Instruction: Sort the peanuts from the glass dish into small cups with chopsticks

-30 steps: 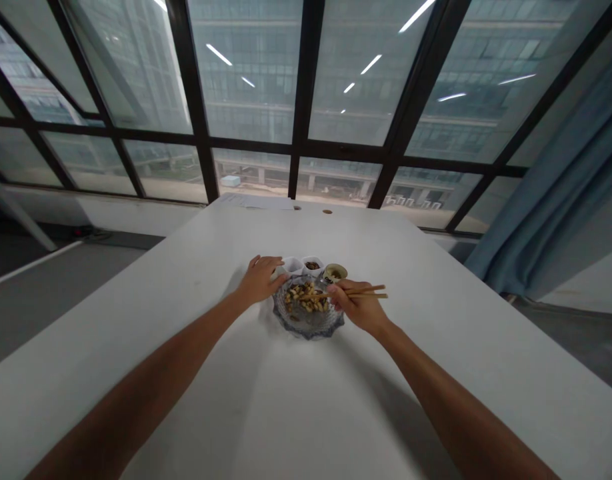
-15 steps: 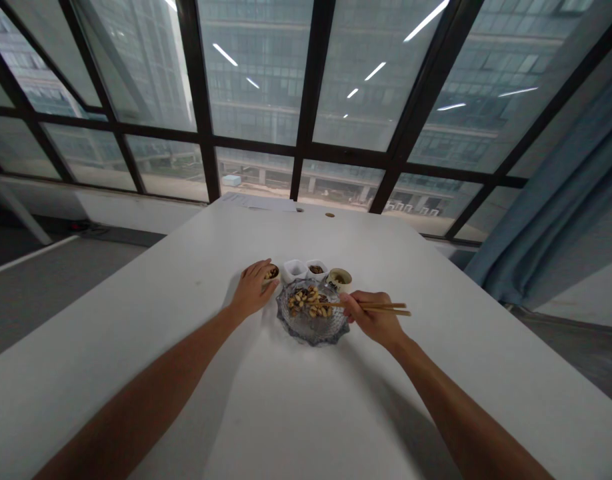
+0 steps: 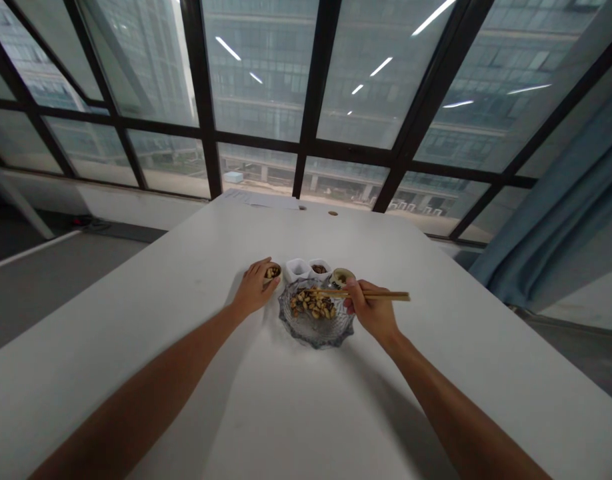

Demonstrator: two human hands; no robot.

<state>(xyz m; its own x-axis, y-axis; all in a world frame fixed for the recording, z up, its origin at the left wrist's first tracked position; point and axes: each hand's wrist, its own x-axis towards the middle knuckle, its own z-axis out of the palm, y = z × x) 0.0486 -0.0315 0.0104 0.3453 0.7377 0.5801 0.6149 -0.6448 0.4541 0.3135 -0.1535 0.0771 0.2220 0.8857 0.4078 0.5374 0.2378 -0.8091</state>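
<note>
Gripping the wooden chopsticks [image 3: 390, 295] between thumb and fingers, the right hand [image 3: 372, 307] sits beside the glass bowl [image 3: 316, 331], probably so that the tips can reach over the nut-like pieces [image 3: 313, 305] at its far half; whether they pinch one is too small to tell. Well apart from it, the left hand [image 3: 253, 289] curls around a small cup [image 3: 281, 275] of similar pieces, thumb in front, seemingly to steady it. That cup stands just left of the bowl on the white surface [image 3: 286, 413]. Two white dishes [image 3: 297, 272] and a greenish cup [image 3: 335, 280] line the bowl's far side, likely for short reaches.
</note>
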